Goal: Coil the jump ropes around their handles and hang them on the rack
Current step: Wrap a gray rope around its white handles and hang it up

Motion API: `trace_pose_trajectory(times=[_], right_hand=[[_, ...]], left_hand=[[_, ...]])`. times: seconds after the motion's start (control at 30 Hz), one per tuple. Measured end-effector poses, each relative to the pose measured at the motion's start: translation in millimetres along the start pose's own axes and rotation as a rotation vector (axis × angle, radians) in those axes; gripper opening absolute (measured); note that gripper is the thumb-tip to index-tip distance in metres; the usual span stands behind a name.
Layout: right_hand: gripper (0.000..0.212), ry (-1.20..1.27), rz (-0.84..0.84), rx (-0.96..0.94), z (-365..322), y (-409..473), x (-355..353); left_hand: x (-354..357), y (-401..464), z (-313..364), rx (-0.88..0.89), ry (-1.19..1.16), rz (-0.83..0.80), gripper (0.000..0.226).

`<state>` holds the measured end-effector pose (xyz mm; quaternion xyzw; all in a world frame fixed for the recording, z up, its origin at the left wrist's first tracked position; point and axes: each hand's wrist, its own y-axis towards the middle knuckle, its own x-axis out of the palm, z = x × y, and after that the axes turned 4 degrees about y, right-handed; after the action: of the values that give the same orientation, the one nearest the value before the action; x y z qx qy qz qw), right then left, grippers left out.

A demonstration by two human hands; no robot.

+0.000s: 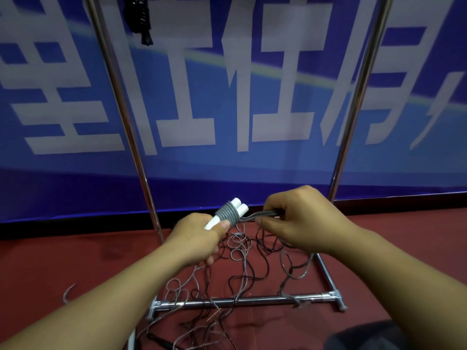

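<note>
My left hand (199, 238) grips two white jump rope handles (238, 206) held side by side, with several turns of grey rope (227, 213) coiled tightly round them. My right hand (300, 218) pinches a bunch of grey rope strands just right of the coil, pulled taut toward the handles. Loose grey and dark ropes (242, 271) lie tangled on the red floor below my hands. The chrome rack (126, 117) stands in front of me, with a coiled black jump rope (137, 16) hanging at its top left.
The rack's right upright (353, 102) and base bar (242, 300) frame the tangle on the red floor. A blue banner with white characters (227, 97) fills the wall behind. A dark object (366, 334) sits at the bottom right.
</note>
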<state>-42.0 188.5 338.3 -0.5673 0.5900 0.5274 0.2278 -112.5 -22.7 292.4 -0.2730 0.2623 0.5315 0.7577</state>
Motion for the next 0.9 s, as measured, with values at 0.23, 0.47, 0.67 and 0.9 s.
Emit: trace_pose_trajectory(times=[0.23,0.47,0.67,0.9], right_hand=[[0.022,0.011,0.006,-0.049,-1.9,-0.2,2.0],[0.020,0.059,0.184,-0.029,0.6,2.1,3.0],[0.019,0.039,0.286,0.041,6.2,3.5,9.2],[0.020,0.119,0.245,0.096,5.9,6.5,15.0]], left_hand=[[4.2,-3.7,2.3,0.008,-0.002,-0.147,0.034],[3.1,-10.6,6.4,0.137,0.070,-0.322,0.033],[0.1,-17.4,11.9,0.201,0.055,-0.424,0.031],[-1.4,-21.7,13.6,0.366,0.158,-0.457,0.031]])
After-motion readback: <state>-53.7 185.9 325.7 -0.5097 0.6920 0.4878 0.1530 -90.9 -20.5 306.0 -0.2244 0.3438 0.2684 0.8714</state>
